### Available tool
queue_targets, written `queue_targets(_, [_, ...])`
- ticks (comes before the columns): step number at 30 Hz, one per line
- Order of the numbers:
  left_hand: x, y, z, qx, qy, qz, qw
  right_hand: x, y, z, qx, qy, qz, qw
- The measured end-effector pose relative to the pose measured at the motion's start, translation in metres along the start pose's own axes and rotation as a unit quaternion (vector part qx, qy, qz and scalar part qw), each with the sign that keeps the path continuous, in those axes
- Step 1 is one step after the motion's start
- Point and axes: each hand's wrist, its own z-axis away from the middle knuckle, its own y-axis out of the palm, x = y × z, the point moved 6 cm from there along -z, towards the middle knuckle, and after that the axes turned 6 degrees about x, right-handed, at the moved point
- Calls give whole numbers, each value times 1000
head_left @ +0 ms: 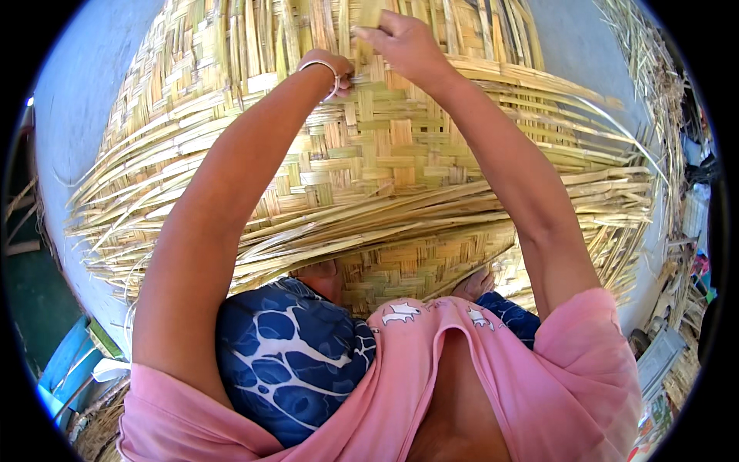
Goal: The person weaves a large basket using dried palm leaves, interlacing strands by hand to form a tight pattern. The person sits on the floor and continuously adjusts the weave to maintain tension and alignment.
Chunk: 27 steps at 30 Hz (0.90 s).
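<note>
A large woven mat (362, 154) of flat yellow-green strips lies in front of me, with long loose strip ends fanning out left and right. Wearing a pale bangle, my left hand (331, 68) is closed low against the weave; whatever its curled fingers hold is hidden. Just right of it and slightly farther off, my right hand (408, 48) pinches a pale flat strip (370, 12) between thumb and fingers. That strip is slightly blurred and stands up off the mat. Upright strips (265, 35) run away from me beyond both hands.
A bundle of loose strips (431, 204) crosses the mat near my feet (473, 285). Grey floor (85, 115) surrounds the mat. Dry stalks (654, 85) and mixed clutter line the right side. A blue object (73, 362) stands at lower left.
</note>
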Motion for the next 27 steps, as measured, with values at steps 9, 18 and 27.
queue_targets(9, [3, 0, 24, 31, 126, 14, 991, -75, 16, -60, -66, -26, 116, 991])
queue_targets(18, [-5, 3, 17, -23, 69, -19, 997, -64, 17, -51, -3, 53, 124, 991])
queue_targets(27, [-8, 2, 17, -57, 40, -40, 997, -40, 18, 10, 3, 83, -5, 996])
